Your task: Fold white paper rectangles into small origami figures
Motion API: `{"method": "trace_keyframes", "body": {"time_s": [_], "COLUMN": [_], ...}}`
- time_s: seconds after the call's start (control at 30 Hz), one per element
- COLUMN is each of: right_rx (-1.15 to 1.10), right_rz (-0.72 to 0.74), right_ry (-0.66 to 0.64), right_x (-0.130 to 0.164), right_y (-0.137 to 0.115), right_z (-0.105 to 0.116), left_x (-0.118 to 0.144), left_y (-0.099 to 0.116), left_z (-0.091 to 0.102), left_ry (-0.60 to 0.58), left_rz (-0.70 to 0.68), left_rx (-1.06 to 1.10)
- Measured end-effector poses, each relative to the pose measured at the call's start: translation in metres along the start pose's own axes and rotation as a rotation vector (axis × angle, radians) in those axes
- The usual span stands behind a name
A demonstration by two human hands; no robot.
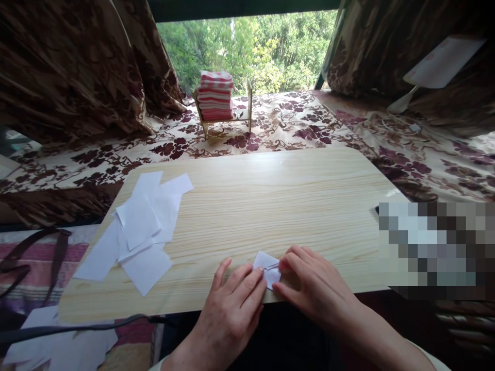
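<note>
Paper [273, 279], small and creased, is lying near the front edge of a pale wooden table [270, 206], between a person's left hand [235, 304] and right hand [317, 281]. The left is resting its fingertips on the paper's left side; the right is touching the right side, its thumb and forefinger spaced apart. Whether either is pinching the paper, one cannot tell. Loose white sheets [139, 224] are overlapping on the table's left end. Beyond, folded pink-and-white towels [215, 98] are sitting stacked on a small stand [249, 105] before a window [247, 51].
</note>
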State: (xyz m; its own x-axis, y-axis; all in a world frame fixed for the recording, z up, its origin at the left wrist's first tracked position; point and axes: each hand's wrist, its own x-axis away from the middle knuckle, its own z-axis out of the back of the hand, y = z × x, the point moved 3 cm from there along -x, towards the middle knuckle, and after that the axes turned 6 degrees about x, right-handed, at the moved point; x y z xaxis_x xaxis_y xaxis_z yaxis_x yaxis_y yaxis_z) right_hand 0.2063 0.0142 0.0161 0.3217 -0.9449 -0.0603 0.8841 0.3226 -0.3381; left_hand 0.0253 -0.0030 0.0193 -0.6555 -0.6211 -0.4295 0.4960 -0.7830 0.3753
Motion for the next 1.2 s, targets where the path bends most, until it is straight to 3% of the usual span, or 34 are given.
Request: {"method": "trace_keyframes", "body": {"time_s": [0.33,0.57,0.83,1.2], "right_rx": [-0.076,-0.210,-0.195,-0.123], "right_rz": [0.011,-0.085,-0.007,0.046], "right_ry": [0.039,0.102,0.224,0.234], "right_x": [0.002,0.001,0.009,0.012], "right_y": [-0.006,-0.001,-0.005,-0.013], "right_z": [-0.001,-0.005,-0.007,-0.002], "left_x": [0.000,0.000,-0.005,-0.007], "left_y": [0.001,0.002,0.004,0.004], "left_z": [-0.001,-0.003,-0.010,-0.009], "left_ry": [0.012,-0.008,-0.006,-0.006], "left_rz": [0.008,0.023,0.057,0.049], "left_rx": [-0.020,-0.022,-0.062,-0.072]}}
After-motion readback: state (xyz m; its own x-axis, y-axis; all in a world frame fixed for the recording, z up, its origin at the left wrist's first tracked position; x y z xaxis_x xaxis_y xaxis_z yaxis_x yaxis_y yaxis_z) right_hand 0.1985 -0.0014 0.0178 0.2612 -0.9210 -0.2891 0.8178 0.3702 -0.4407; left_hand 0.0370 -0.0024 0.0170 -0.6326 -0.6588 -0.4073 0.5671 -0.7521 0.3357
